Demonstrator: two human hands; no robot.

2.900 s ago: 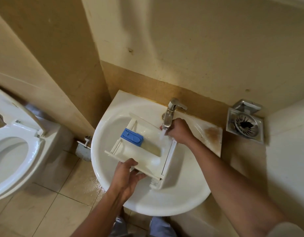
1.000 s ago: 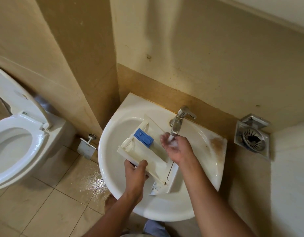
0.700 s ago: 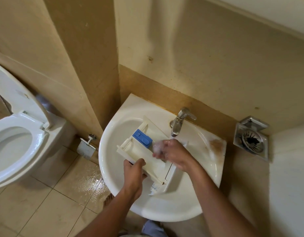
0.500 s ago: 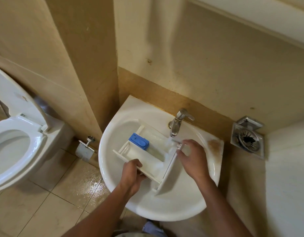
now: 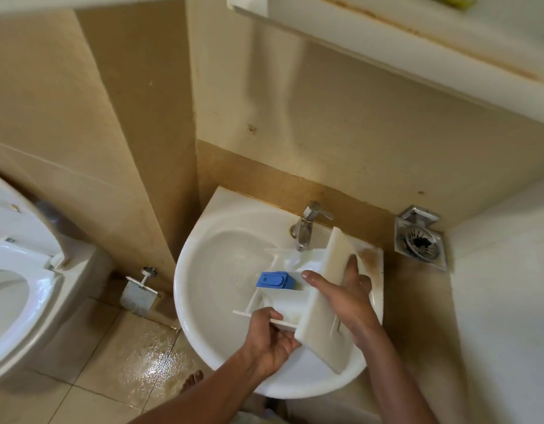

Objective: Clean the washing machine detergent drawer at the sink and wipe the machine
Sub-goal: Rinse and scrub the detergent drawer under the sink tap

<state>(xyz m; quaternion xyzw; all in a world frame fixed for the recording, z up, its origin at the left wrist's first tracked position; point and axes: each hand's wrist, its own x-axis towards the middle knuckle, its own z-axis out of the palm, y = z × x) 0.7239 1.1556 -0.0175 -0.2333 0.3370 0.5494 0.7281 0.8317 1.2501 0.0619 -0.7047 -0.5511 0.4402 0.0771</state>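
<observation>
Left hand is clenching the near rail of the white plastic detergent drawer. Right hand is pinching its front panel, thumb inside. It's hanging tilted over the round white ceramic sink. Beyond that thumb, I'd be tipping the blue plastic cap side under the chrome tap so gunk's draining out.

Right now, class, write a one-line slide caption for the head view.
Left hand and right hand grip a white detergent drawer, blue insert visible, beneath the tap over the sink.
</observation>
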